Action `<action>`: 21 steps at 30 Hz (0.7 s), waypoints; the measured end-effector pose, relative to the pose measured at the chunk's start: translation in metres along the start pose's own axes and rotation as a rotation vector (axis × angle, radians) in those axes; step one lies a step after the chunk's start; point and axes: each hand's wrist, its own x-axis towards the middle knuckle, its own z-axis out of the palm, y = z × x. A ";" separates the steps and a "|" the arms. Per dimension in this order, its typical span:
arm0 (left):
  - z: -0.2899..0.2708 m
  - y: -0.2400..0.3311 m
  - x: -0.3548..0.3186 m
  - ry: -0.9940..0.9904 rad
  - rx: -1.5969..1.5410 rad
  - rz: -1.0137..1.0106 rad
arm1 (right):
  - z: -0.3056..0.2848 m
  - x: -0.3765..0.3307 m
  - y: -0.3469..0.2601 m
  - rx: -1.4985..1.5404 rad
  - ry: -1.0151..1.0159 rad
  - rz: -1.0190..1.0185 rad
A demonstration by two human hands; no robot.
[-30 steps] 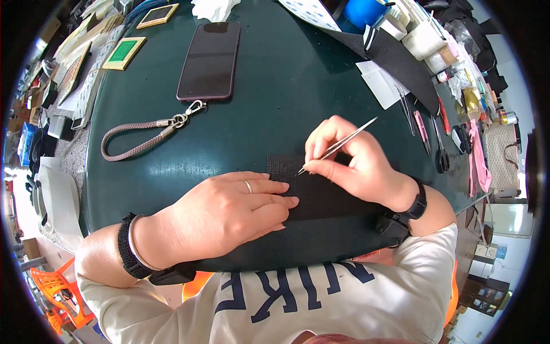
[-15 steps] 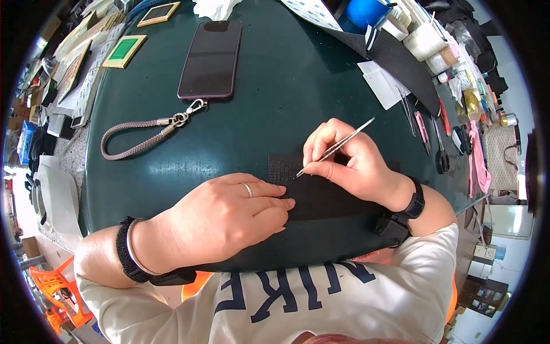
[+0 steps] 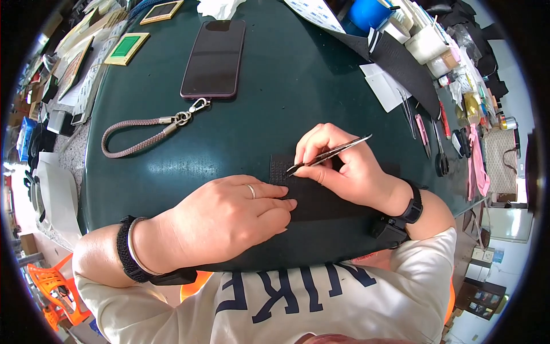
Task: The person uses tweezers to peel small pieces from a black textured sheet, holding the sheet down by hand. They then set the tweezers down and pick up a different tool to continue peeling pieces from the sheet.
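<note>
A black textured sheet (image 3: 321,202) lies near the table's front edge, with rows of fine small marks in its upper left part. My left hand (image 3: 223,215) rests palm down, its fingers stretched out and the fingertips touching the sheet's left side. Pinched between the thumb and fingers of my right hand (image 3: 344,166) is a pair of slim metal tweezers (image 3: 342,149). Their tips point down and left to the marked part of the sheet. Whether anything tiny sits between the tips is too small to tell.
On the dark green table (image 3: 143,195), a phone (image 3: 215,60) with a braided wrist strap (image 3: 134,137) lies beyond my left hand. To the right are white cards (image 3: 385,86), scissors (image 3: 441,160), a pink-handled tool (image 3: 422,135) and a curled black sheet (image 3: 404,71). A green-centred frame (image 3: 127,49) lies far left.
The tweezers' tips have shifted slightly left and up over the marked part, and the tweezers have turned a little flatter in my right hand. My left hand stays in place.
</note>
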 end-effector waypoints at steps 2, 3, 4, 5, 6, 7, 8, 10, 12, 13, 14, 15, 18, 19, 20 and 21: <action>0.000 0.000 0.000 0.001 0.000 -0.001 | 0.003 0.001 -0.001 0.000 -0.002 -0.031; 0.000 0.000 0.000 0.000 -0.001 -0.001 | 0.003 0.001 -0.001 0.000 -0.003 -0.046; 0.000 0.001 0.000 0.000 -0.001 -0.001 | 0.003 0.001 0.001 0.000 -0.005 -0.046; 0.000 0.001 0.000 0.001 -0.001 -0.003 | 0.004 0.001 0.004 0.005 -0.009 -0.057; -0.001 0.000 -0.001 -0.002 -0.005 -0.004 | 0.004 0.001 0.007 0.009 -0.012 -0.066; -0.001 0.000 -0.001 -0.005 -0.008 -0.006 | 0.004 0.001 0.009 0.013 -0.015 -0.075; -0.001 -0.001 -0.001 -0.007 -0.011 -0.007 | 0.003 0.001 0.009 0.014 -0.015 -0.075; -0.002 0.000 -0.001 -0.009 -0.011 -0.007 | 0.000 0.000 0.007 0.082 0.005 0.008; -0.001 0.000 0.000 -0.011 -0.010 -0.007 | 0.000 0.000 0.005 0.117 0.011 0.050; -0.001 0.000 -0.001 -0.010 -0.010 -0.009 | 0.002 0.001 0.002 0.069 0.011 0.017; -0.001 0.000 -0.001 -0.012 -0.013 -0.009 | 0.004 0.002 -0.001 0.022 0.012 -0.015; -0.002 0.000 -0.001 -0.014 -0.015 -0.009 | 0.005 0.003 -0.002 -0.025 0.013 -0.048; -0.002 -0.001 -0.001 -0.017 -0.015 -0.008 | 0.006 0.003 0.002 0.037 0.011 -0.022; -0.002 -0.001 -0.001 -0.019 -0.014 -0.009 | 0.006 0.003 0.003 0.069 0.011 -0.009; -0.002 -0.001 -0.001 -0.021 -0.013 -0.011 | 0.005 0.002 0.004 0.069 0.010 -0.009; -0.002 -0.001 -0.001 -0.022 -0.013 -0.010 | 0.002 0.001 0.006 0.101 0.014 0.011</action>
